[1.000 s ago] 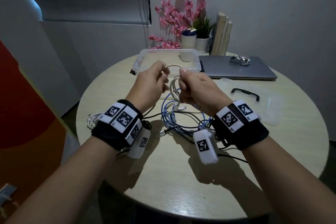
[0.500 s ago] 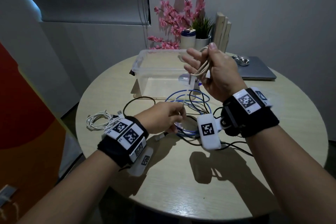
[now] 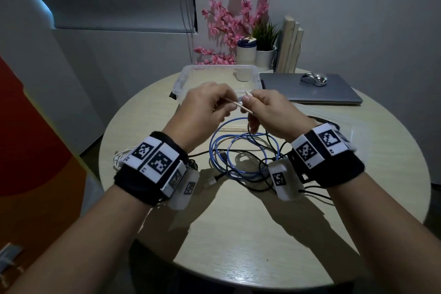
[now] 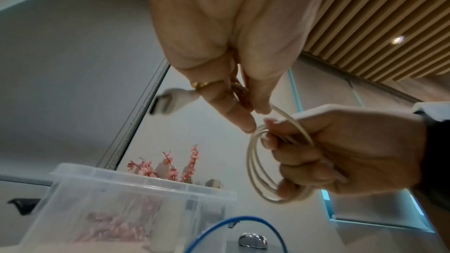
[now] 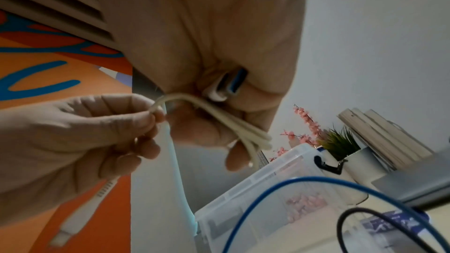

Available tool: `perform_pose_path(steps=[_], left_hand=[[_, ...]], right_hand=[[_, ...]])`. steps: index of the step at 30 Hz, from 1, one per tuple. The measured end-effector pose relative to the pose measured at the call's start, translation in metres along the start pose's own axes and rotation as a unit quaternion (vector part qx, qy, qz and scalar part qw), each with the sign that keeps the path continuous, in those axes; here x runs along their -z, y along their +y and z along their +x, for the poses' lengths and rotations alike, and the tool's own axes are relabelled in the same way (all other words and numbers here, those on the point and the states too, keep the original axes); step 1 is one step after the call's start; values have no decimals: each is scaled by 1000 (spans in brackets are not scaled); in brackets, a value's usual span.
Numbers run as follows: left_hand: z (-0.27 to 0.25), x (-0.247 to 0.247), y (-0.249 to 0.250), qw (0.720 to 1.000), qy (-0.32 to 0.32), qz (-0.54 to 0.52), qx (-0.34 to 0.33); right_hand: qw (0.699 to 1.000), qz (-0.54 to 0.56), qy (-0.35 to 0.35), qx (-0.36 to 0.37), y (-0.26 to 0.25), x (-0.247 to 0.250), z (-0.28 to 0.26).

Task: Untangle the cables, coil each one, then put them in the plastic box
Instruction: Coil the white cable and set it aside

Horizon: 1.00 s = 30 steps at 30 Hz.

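Observation:
Both hands are raised above the round table and hold one cream cable between them. My left hand pinches a free stretch of it, with a white plug sticking out beside the fingers. My right hand grips the coiled loops and a blue-tipped plug. The clear plastic box stands open just behind the hands. A blue cable and a black cable lie tangled on the table beneath.
A white cable bundle lies at the table's left edge, partly behind my left wrist. A closed laptop with a mouse sits back right. Pots, pink flowers and books stand behind the box.
My left hand has risen from the cables on the table and taken hold of the cream cable. My right hand has come down and inward with the loops to meet it.

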<state>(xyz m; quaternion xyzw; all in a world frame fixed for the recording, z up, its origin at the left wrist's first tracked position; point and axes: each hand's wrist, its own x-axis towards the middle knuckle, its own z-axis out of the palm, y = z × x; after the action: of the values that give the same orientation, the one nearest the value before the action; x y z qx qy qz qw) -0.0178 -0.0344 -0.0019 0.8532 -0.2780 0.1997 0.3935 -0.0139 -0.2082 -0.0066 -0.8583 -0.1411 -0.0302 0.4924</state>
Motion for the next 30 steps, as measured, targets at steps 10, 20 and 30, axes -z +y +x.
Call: perform_pose_path(steps=[10,20,30], left_hand=[[-7,3,-16,994,-31,-70,78],[-17,-11,-23,974,-81,-180,108],[-18,-9,-24,972,-82,-188,111]], right_hand=[[968,229,-103,-19,-12,-7,-10],[927,358,-99,-55,-16,-12,-10],[919,373,-115,-50,-12,-17,-9]])
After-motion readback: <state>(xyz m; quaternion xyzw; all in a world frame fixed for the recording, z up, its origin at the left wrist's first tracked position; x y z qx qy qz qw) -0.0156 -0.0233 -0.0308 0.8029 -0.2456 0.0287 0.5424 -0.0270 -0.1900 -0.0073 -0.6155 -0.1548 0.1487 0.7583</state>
